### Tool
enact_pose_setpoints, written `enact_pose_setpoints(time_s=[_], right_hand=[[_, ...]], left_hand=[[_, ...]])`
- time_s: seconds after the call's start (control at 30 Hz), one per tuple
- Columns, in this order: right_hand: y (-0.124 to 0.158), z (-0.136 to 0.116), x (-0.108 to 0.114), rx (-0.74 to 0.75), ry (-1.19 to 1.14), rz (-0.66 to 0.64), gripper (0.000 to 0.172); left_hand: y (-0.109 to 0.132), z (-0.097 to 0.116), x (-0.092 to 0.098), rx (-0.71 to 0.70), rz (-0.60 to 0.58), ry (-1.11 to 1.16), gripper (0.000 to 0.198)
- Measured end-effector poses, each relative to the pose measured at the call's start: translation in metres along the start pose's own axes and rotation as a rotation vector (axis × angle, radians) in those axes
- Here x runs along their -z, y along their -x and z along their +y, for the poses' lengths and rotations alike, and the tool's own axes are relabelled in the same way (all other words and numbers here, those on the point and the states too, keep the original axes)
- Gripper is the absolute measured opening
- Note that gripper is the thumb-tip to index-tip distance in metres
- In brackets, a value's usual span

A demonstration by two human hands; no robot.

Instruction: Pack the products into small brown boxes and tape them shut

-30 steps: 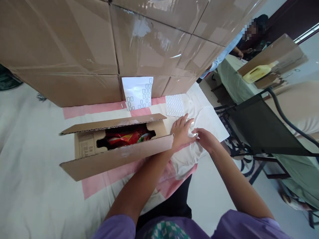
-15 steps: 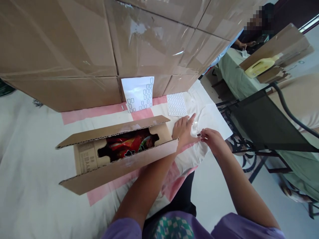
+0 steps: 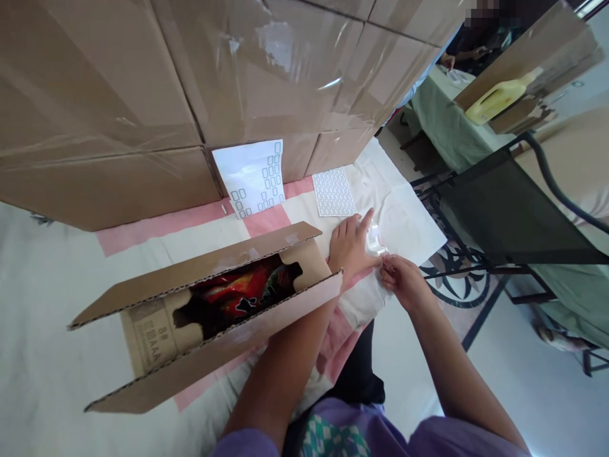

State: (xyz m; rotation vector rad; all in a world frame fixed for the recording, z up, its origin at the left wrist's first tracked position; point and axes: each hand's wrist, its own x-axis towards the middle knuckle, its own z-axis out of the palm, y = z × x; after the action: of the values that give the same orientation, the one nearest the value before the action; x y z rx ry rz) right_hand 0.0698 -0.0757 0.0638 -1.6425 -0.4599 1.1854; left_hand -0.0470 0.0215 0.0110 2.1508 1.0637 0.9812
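My left hand (image 3: 349, 251) lies palm down with thumb and forefinger wide apart around a small clear tape dispenser (image 3: 374, 240). My right hand (image 3: 402, 278) has its fingertips pinched together at the dispenser's near end, by my left thumb. It seems to pinch the tape's end, but the fingers mostly hide it. Across my left forearm, an open narrow cardboard box (image 3: 155, 336) has its long flaps spread. Red shiny packets (image 3: 242, 289) lie inside it. A white sheet of small printed outlines (image 3: 333, 192) lies just beyond my left hand.
Stacked taped cardboard boxes (image 3: 285, 76) wall off the far side. Another printed paper (image 3: 252, 178) leans against them. Blank white paper (image 3: 412, 222) covers the right table corner. Beyond are a dark folding chair (image 3: 518, 209), a yellow jug (image 3: 497, 101) on another table, and a person.
The camera view has shifted, so the box appears lower and farther left. My right fingers have curled more at the dispenser's end. My left hand stays in place around the dispenser.
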Motion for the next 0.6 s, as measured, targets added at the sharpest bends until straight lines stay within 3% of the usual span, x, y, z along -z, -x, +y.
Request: enact_pose_setpoints(time_s=[0.6], right_hand=[[-0.015, 0.021, -0.001, 0.042, -0.102, -0.009, 0.048]], left_hand=[[0.001, -0.001, -0.001, -0.011, -0.018, 0.026, 0.105]])
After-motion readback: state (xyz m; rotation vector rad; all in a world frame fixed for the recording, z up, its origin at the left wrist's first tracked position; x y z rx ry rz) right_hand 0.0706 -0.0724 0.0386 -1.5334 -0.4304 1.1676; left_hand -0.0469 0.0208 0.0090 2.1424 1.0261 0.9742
